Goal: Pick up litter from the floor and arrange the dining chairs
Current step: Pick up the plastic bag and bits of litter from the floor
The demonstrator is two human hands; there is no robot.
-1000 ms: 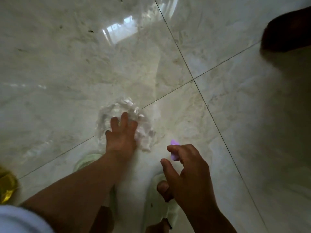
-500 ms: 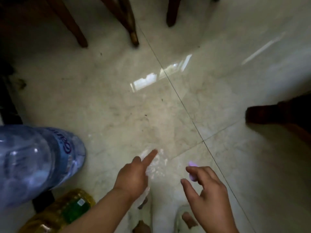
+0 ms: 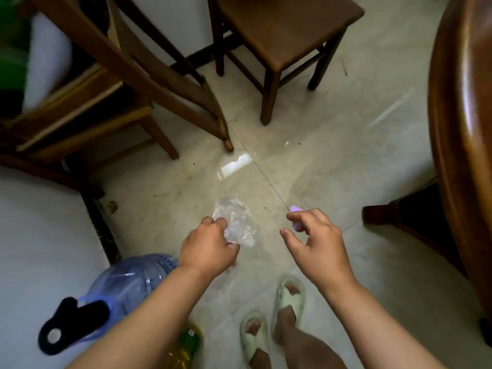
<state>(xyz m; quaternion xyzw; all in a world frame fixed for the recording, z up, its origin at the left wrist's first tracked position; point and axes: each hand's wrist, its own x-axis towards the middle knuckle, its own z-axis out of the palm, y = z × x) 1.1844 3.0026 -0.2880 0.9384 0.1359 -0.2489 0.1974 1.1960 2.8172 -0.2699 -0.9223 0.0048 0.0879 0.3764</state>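
Observation:
My left hand point(image 3: 209, 249) is shut on a crumpled piece of clear plastic wrap point(image 3: 237, 222), held up off the pale marble floor point(image 3: 314, 166). My right hand point(image 3: 316, 243) is beside it, fingers curled around a small purple scrap point(image 3: 296, 217) that pokes out above the fingertips. A brown wooden stool point(image 3: 282, 30) stands ahead. A wooden dining chair point(image 3: 111, 83) stands tilted at the upper left, its legs reaching towards the middle of the floor.
The rounded edge of a dark wooden table point(image 3: 463, 123) fills the right side, with its base point(image 3: 399, 211) on the floor. A large blue water bottle point(image 3: 127, 286) and a yellow-green bottle point(image 3: 186, 347) lie at the lower left. My feet in pale green slippers point(image 3: 288, 294) stand below.
I have risen from the floor, so the view now takes in the chairs and table. My left hand has closed on the plastic wrap and lifted it. The right hand still holds the purple scrap.

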